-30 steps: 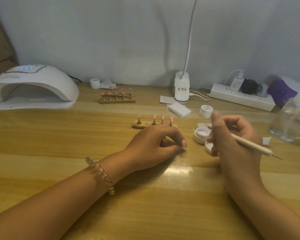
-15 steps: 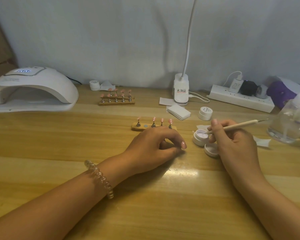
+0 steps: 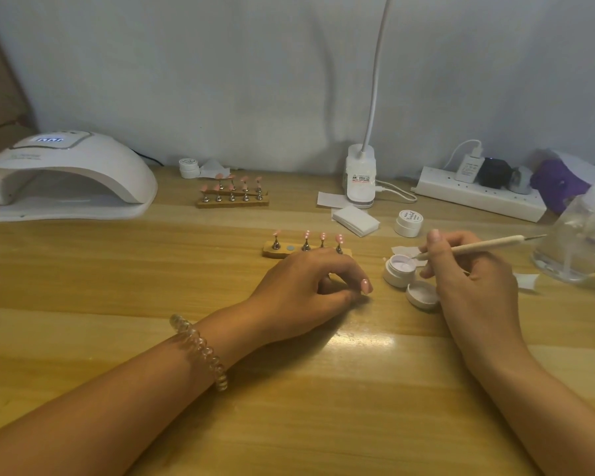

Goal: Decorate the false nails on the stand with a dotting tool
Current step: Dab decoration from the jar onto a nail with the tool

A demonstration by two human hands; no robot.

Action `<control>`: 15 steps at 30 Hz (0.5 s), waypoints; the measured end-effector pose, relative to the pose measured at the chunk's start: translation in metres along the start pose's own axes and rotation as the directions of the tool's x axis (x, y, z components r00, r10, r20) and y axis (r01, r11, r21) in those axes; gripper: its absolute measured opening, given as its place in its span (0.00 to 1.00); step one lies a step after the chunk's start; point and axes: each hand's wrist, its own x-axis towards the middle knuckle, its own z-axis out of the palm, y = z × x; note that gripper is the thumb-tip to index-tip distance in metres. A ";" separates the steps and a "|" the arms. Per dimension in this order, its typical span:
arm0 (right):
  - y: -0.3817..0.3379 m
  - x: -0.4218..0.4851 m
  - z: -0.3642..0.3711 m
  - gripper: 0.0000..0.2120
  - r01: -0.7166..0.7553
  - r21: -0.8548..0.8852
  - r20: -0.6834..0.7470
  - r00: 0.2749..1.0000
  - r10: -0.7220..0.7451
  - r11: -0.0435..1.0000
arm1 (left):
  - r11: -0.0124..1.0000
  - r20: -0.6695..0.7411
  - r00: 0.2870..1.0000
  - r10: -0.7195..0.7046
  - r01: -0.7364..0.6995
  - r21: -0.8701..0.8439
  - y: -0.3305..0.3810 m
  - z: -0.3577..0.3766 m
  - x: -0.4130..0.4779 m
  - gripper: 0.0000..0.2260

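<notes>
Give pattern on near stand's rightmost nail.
Pink rightmost nail with white dots; head view.

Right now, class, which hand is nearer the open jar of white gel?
Right. The right hand is beside the open jar, dotting tool tip at its rim; the left hand rests farther left.

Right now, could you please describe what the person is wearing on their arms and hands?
Both forearms are bare, with no sleeves in view. The left wrist carries a translucent spiral coil bracelet. No rings or watch show on the left hand or the right hand.
</notes>
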 end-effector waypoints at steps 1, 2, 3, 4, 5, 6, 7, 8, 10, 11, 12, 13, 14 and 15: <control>-0.003 -0.001 -0.001 0.13 0.007 0.020 -0.022 1.000 -0.007 1.000 | 1.000 -0.001 1.000 0.001 -0.001 0.001 0.000 0.000 0.000 0.04; -0.006 -0.003 -0.002 0.12 0.021 0.042 -0.042 0.999 -0.019 0.999 | 1.000 -0.002 1.000 0.002 -0.002 0.001 -0.001 0.000 0.000 0.04; -0.010 -0.005 -0.002 0.10 0.036 0.068 -0.059 0.998 -0.032 0.997 | 1.000 0.000 1.000 0.002 -0.002 0.003 -0.001 0.000 0.000 0.04; -0.015 -0.007 -0.003 0.08 0.043 0.101 -0.065 0.997 -0.037 0.994 | 1.000 0.002 1.000 0.003 -0.004 0.005 -0.001 0.000 0.000 0.04; -0.020 -0.009 -0.004 0.07 0.032 0.152 -0.060 0.998 -0.023 0.988 | 1.000 0.003 1.000 0.003 -0.003 0.008 -0.001 0.000 0.000 0.04; -0.024 -0.012 -0.004 0.07 -0.004 0.221 -0.041 0.999 0.013 0.975 | 1.000 0.002 1.000 -0.001 0.001 0.011 -0.001 0.000 0.000 0.03; -0.028 -0.015 -0.003 0.07 -0.058 0.293 -0.008 0.998 0.063 0.954 | 1.000 0.000 1.000 -0.004 0.004 0.012 -0.001 0.000 0.000 0.03; -0.030 -0.019 -0.001 0.08 -0.120 0.349 0.035 0.993 0.115 0.929 | 1.000 -0.002 1.000 -0.005 0.005 0.013 -0.002 0.000 0.000 0.04; -0.031 -0.027 0.005 0.09 -0.230 0.386 0.121 0.973 0.198 0.893 | 1.000 -0.006 1.000 -0.009 0.009 0.016 -0.002 0.001 0.000 0.04; -0.031 -0.030 0.007 0.10 -0.268 0.371 0.158 0.962 0.223 0.889 | 1.000 -0.010 1.000 -0.008 0.008 0.020 -0.002 0.001 0.000 0.05; -0.031 -0.032 0.010 0.10 -0.294 0.345 0.191 0.952 0.240 0.891 | 1.000 -0.014 1.000 -0.006 0.007 0.022 -0.001 0.001 0.000 0.06; -0.031 -0.033 0.011 0.10 -0.309 0.324 0.213 0.945 0.249 0.894 | 1.000 -0.016 1.000 -0.004 0.005 0.022 -0.001 0.001 0.000 0.06; -0.032 -0.033 0.012 0.10 -0.317 0.312 0.222 0.941 0.255 0.896 | 1.000 -0.017 1.000 -0.004 0.005 0.023 -0.001 0.001 0.000 0.06; -0.032 -0.032 0.012 0.09 -0.321 0.308 0.221 0.940 0.261 0.895 | 1.000 -0.017 1.000 -0.004 0.005 0.024 -0.001 0.001 0.000 0.06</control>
